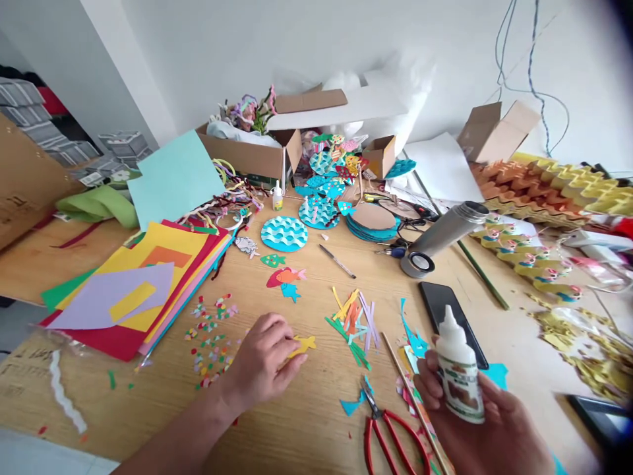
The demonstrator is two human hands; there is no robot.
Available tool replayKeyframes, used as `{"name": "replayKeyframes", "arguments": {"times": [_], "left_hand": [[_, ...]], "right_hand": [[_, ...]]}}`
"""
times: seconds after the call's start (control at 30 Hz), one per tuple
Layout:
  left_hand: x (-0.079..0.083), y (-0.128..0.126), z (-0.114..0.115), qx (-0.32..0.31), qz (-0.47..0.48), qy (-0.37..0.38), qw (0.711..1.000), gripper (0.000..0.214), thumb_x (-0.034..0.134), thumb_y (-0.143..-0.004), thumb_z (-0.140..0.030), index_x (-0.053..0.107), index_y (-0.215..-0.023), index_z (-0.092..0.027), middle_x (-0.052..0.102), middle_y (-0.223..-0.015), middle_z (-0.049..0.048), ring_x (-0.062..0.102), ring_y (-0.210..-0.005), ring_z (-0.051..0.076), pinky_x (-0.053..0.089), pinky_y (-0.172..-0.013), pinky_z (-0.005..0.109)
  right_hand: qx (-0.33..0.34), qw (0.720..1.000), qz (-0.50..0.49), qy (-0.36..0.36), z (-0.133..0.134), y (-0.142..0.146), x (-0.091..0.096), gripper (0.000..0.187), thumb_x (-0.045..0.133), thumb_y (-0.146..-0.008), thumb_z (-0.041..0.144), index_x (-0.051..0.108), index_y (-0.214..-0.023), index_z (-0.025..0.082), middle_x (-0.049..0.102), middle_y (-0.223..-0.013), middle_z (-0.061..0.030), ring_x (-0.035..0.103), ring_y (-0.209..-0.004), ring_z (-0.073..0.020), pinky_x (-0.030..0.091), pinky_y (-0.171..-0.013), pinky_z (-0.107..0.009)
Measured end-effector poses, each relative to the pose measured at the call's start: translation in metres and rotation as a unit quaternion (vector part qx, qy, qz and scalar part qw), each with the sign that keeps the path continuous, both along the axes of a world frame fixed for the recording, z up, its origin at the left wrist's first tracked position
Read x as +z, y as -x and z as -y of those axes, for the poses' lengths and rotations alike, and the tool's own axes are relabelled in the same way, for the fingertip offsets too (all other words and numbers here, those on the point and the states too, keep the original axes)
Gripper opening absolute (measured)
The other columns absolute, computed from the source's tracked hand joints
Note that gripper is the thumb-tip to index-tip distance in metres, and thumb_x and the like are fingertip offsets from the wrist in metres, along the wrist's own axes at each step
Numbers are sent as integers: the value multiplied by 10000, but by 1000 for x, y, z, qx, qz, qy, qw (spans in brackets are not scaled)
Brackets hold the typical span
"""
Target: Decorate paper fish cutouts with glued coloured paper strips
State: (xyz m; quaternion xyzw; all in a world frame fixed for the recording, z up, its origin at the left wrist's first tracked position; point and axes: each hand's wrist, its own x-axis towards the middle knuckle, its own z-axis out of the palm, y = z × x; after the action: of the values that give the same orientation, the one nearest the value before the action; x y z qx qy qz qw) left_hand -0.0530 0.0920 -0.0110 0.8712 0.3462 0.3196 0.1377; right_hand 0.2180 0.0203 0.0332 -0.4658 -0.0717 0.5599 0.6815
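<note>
My left hand (264,356) is low over the table, fingers curled at a yellow paper fish (304,344) whose tail shows beyond them. The fish's front part is hidden under the fingers. In my right hand (487,429) is a white glue bottle (459,379), held upright with its nozzle pointing up. Ahead of my left hand lie a blue paper fish (290,291), a red and orange paper fish (284,276) and a green spotted one (273,260). Small paper dots (212,343) are scattered to its left, and coloured paper strips (353,323) lie to its right.
Red-handled pliers (393,435) and a thin wooden stick (413,396) lie near my right hand. A black phone (452,316) and a metal flask (448,227) are beyond it. Coloured paper sheets (163,264) stack at left; a wavy blue disc (283,234) lies mid-table.
</note>
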Motion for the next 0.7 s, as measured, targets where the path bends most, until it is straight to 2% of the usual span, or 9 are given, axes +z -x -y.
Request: {"name": "replayKeyframes", "arguments": {"times": [0.1, 0.23, 0.43, 0.57, 0.63, 0.7], "left_hand": [[3, -6, 7, -2, -102, 32, 994, 124, 564, -859, -266, 654, -876, -183, 584, -843, 60, 502, -915, 227, 457, -804, 392], [8, -11, 15, 13, -209, 66, 976, 121, 561, -865, -259, 635, -906, -174, 576, -910, 67, 486, -951, 235, 451, -839, 401], [5, -13, 15, 12, -229, 78, 970, 94, 568, -855, -232, 615, -922, -184, 574, -935, 61, 482, -951, 233, 447, -846, 405], [2, -10, 13, 13, -194, 79, 978, 72, 575, -845, -196, 616, -904, -194, 569, -923, 57, 486, -936, 226, 448, -828, 391], [2, -9, 13, 7, -177, 86, 981, 63, 578, -842, -188, 620, -888, -199, 568, -918, 52, 489, -928, 222, 449, -817, 379], [2, -7, 11, 2, -151, 89, 985, 62, 572, -849, -190, 628, -869, -205, 570, -901, 45, 494, -918, 216, 449, -806, 366]], "right_hand": [[2, 1000, -24, -2, 18, 10, -7, 247, 689, -646, 321, 633, -847, 189, 550, -787, -31, 441, -561, -102, 471, -499, -255], [39, 998, -6, -47, 26, 21, -13, 297, 714, -676, 315, 634, -943, 213, 549, -807, -32, 459, -609, -121, 478, -530, -260], [93, 992, 22, -79, 24, 40, -18, 287, 670, -739, 339, 634, -1011, 252, 556, -757, -13, 490, -611, -135, 454, -529, -253], [129, 973, 179, -67, 25, 54, -25, 305, 617, -790, 416, 638, -1040, 243, 633, -837, -37, 577, -723, -185, 494, -649, -305], [156, 939, 302, -41, 27, 63, -29, 328, 621, -787, 442, 643, -1031, 224, 664, -900, -59, 611, -814, -226, 505, -707, -325], [175, 888, 425, -26, 31, 74, -35, 329, 624, -788, 441, 637, -1026, 215, 675, -917, -72, 620, -848, -246, 508, -719, -325]]}}
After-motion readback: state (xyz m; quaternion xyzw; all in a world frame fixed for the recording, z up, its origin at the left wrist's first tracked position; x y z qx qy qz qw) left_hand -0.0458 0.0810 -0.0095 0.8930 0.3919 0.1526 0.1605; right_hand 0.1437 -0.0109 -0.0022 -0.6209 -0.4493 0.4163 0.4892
